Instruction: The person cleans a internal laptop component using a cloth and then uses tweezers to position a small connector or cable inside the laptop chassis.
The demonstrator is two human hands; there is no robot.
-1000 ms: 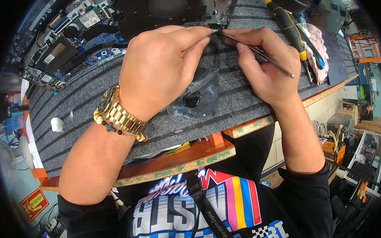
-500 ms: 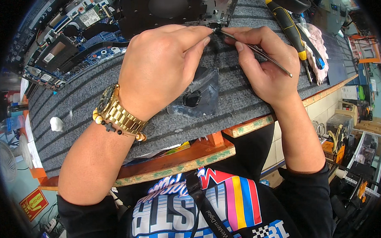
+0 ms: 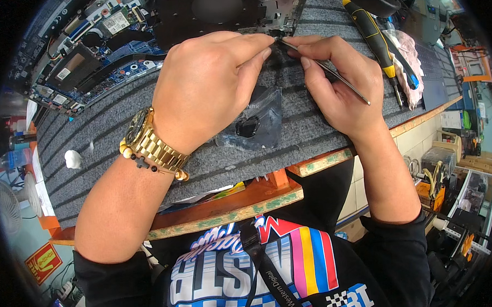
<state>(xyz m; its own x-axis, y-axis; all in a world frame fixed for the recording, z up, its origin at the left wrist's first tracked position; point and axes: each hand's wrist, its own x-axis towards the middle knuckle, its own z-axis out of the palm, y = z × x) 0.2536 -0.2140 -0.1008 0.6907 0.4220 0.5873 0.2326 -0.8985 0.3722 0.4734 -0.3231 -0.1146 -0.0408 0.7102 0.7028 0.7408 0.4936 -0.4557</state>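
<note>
Small dark part (image 3: 277, 36) sits near the top centre, too small to make out in detail, just beside the near edge of a black panel (image 3: 174, 16). Left to right: a white tuft (image 3: 73, 159) lies on the grey striped mat (image 3: 107, 129), with a blue circuit board (image 3: 138, 66) farther off. Next comes the left hand (image 3: 204, 78), a gold watch (image 3: 161, 150) and a beaded bracelet (image 3: 142, 163) at its wrist; thumb and index finger are drawn together at the part, though I cannot tell what is caught between them. Between the hands, nearer the person, lies a clear plastic bag (image 3: 268, 128) with something dark on or in it. The right hand (image 3: 358, 72) grips a slim metal tool (image 3: 345, 84), slanting across the hand, its far tip at the part. Beyond, a yellow-and-black screwdriver (image 3: 370, 35) lies beside a crumpled pink cloth (image 3: 413, 58)
</note>
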